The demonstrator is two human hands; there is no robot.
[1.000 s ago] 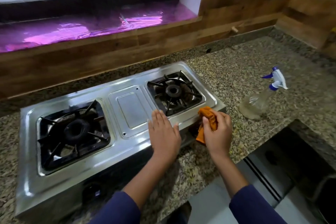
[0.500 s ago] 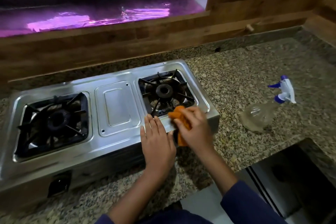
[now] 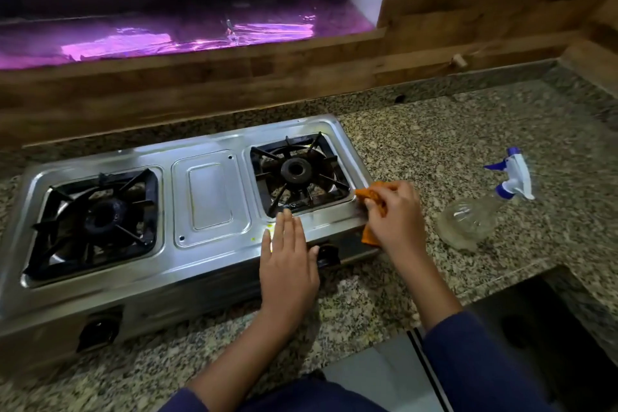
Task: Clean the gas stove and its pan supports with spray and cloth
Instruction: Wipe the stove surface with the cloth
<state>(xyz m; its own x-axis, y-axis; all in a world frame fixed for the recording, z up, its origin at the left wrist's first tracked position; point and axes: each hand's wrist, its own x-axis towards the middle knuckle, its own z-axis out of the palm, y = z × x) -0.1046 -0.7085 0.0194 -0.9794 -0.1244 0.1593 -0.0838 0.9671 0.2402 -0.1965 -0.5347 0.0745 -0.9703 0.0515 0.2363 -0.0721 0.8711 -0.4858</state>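
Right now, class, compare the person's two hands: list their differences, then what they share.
The left hand lies flat, fingers straight; the right hand is curled. The left hand holds nothing; the right hand grips the orange cloth. Both are at the stove front edge, by the right burner.

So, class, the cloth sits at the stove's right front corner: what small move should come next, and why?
Probably the right hand should wipe the orange cloth leftwards along the stove's front rim: yellow specks show there beside the left hand.
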